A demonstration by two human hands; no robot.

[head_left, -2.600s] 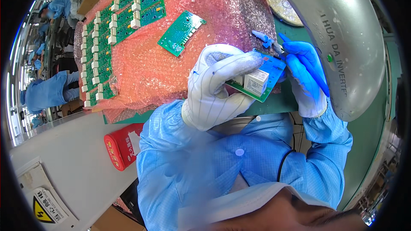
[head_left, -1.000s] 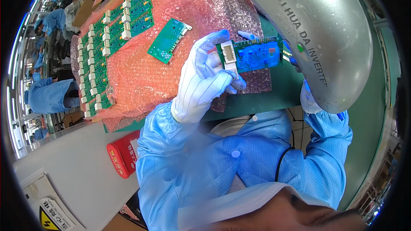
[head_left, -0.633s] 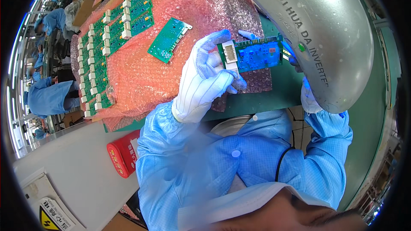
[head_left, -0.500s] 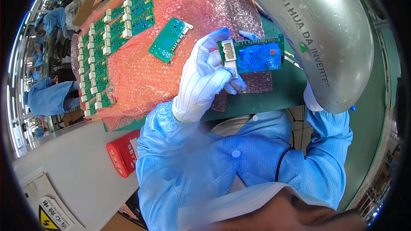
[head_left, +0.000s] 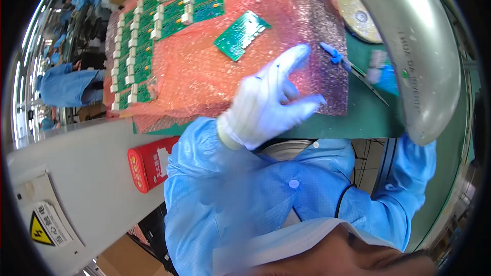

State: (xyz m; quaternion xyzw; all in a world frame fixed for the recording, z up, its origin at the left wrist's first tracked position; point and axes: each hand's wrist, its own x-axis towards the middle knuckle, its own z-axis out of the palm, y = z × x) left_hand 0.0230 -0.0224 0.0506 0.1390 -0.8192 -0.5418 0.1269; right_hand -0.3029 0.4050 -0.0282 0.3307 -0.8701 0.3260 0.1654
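My left hand [head_left: 271,94], in a white glove, hovers over the near right part of the pink bubble wrap [head_left: 204,66]. Its thumb and fingers are spread with nothing between them. My right hand is hidden behind the grey lamp housing [head_left: 417,66]; only its blue sleeve [head_left: 409,174] shows. At the lamp's left edge a blurred circuit board [head_left: 389,81] with a white connector pokes out, and what holds it is hidden. A slender metal tool [head_left: 369,86] with a blue grip lies at the wrap's right edge. One green circuit board [head_left: 240,36] lies alone on the wrap.
Rows of green boards with white connectors [head_left: 131,59] cover the wrap's left side. A round pale disc [head_left: 353,10] sits at the back right, on the green mat [head_left: 332,127]. At left stands a red box [head_left: 153,166]. Other people in blue [head_left: 66,86] are further left.
My left hand has let go of the circuit board, which now shows further right beside the lamp. The view has shifted, bringing the metal tool and the pale disc into fuller sight.
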